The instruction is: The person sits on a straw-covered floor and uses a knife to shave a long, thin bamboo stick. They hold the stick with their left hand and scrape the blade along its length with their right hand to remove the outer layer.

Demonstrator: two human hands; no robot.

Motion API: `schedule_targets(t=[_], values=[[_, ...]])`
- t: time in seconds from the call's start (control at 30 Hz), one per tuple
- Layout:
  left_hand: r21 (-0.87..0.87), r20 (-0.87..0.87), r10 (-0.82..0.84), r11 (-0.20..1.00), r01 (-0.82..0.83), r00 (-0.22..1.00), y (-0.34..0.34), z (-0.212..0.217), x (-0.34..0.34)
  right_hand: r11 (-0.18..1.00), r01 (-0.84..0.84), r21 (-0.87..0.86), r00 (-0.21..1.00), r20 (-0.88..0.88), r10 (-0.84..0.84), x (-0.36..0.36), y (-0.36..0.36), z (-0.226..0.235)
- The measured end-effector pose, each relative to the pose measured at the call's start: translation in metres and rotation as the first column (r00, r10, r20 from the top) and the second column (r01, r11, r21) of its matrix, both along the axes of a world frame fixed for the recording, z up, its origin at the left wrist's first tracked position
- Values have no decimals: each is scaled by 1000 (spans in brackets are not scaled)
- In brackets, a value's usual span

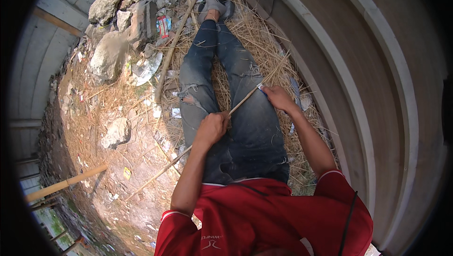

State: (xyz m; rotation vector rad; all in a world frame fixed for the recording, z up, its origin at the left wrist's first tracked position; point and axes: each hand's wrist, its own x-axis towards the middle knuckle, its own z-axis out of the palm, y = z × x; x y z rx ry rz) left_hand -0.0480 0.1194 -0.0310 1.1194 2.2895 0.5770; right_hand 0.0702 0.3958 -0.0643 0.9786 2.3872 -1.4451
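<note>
Fingers of left hand (212,128) clenched round thin bamboo stick (207,133) at frame centre, right hand (278,97) pinching small blade (260,86) at its upper tip; shaving apparently only begun, most length untouched.

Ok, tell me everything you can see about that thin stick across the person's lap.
The thin stick is long, pale tan and looks like split bamboo or cane. It slants over the jeans. The left hand grips its middle, the right hand meets its upper end with a small blade-like tool, hard to make out. Its lower end reaches the dirt.
</note>
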Motion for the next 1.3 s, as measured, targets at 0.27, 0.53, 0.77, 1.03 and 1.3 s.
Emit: schedule_targets(t=[0.27, 0.53, 0.77, 1.03, 1.3], values=[[-16, -64, -8, 1000, 7, 998, 4, -1, 7, 979, 97, 177, 986, -148, -71, -1, -11, -10], [30, -25, 11, 999, -10, 1000, 5, -11, 12, 994, 104, 37, 941, -327, -86, 1, -11, -44], [31, 15, 35, 999, -36, 999, 8, -3, 10, 860, 193, -473, 966, -63, -251, 1, 11, -52], [24, -10, 34, 999, -34, 999, 7, -6, 11, 946, 263, 189, 928, -319, -194, 1, -5, -39], [23, -38, 35, 999, -34, 999, 9, -12, 12, 922, 139, 361, 972, -230, -57, -3, -21, -29]])
